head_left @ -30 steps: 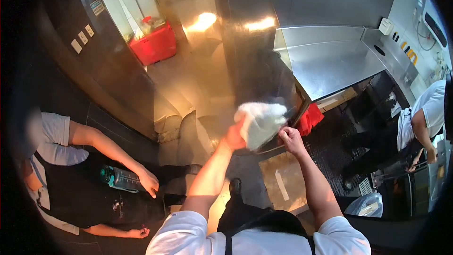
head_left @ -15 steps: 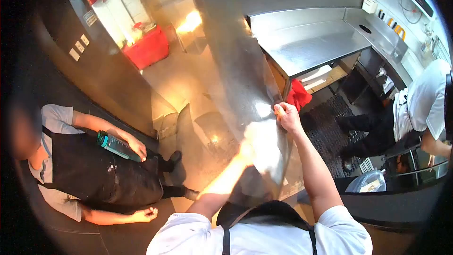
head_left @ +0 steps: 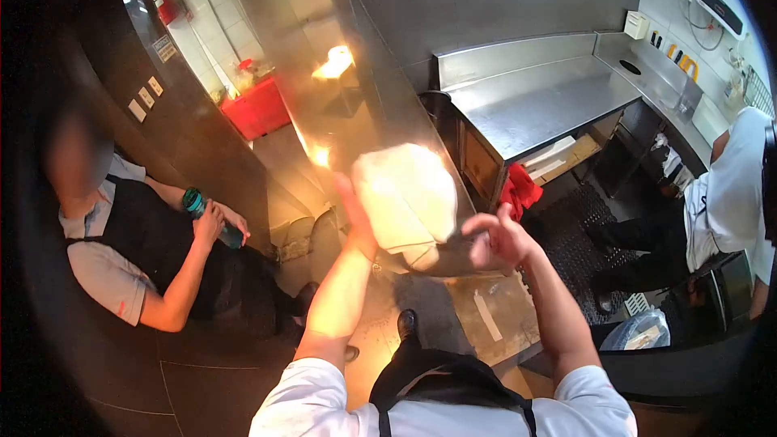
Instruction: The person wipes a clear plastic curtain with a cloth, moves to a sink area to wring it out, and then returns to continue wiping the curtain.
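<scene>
A pale, rounded, flat object [head_left: 407, 198], too overexposed to identify, shows in front of me between my hands. My left hand [head_left: 356, 214] is at its left edge, fingers stretched out; whether it bears the object's weight is unclear. To the right, my right hand [head_left: 498, 239] has its fingers spread and holds nothing, slightly apart from the object. A narrow steel surface [head_left: 461, 263] lies partly hidden behind the pale object.
On the left a person in a dark apron [head_left: 174, 251] holds a teal-capped bottle [head_left: 194, 202]. Another person [head_left: 724, 194] stands far right beside a steel counter [head_left: 542, 105]. Also visible are a red cloth [head_left: 520, 188], a red box [head_left: 257, 109] and a plastic bag [head_left: 639, 332].
My right hand has gone from closed to spread and lowered; my left hand has moved left and up. The pale object now shows clearly. The left person's other hand has come to the bottle.
</scene>
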A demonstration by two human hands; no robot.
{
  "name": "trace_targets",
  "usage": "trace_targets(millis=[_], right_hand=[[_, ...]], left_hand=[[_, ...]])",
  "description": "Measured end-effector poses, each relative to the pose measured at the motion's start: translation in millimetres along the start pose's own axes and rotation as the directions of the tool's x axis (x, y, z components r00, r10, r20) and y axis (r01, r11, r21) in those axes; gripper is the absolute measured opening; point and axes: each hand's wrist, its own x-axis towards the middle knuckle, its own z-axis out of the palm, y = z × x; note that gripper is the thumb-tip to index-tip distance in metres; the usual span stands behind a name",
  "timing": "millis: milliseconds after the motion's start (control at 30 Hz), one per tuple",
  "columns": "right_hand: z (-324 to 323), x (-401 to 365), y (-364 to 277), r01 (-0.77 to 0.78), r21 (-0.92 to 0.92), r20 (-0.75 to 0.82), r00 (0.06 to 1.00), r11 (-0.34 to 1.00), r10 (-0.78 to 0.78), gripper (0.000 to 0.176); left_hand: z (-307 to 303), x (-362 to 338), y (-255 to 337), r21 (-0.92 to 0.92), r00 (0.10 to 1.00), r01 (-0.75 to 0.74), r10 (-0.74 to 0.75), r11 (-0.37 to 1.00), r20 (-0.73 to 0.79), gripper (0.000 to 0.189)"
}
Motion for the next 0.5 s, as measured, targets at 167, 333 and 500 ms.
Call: trace_targets(millis=[167, 333, 500], right_hand=[[20.9, 115.7, -11.0, 0.211, -0.039, -0.296, 0.931, 0.977, -0.213, 0.071], [48.7, 131.2, -17.7, 0.068, 0.695, -0.2, 0.974, 0.716, 0.102, 0.069], [110.6, 133.4, -47.1, -0.146, 0.739, 0.306, 0.942, 0.658, -0.134, 0.05]], left_hand=[[-46.3, 22.0, -31.3, 0.0, 0.981, 0.192, -0.192, 0.981, 0.022, 0.083], [-95.7, 39.0, -9.5, 0.447, 0.983, -0.032, 0.109, 0.894, -0.149, 0.076], [-59.6, 42.7, 64.4, 0.139, 0.985, -0.087, 0.105, 0.986, -0.134, 0.097]])
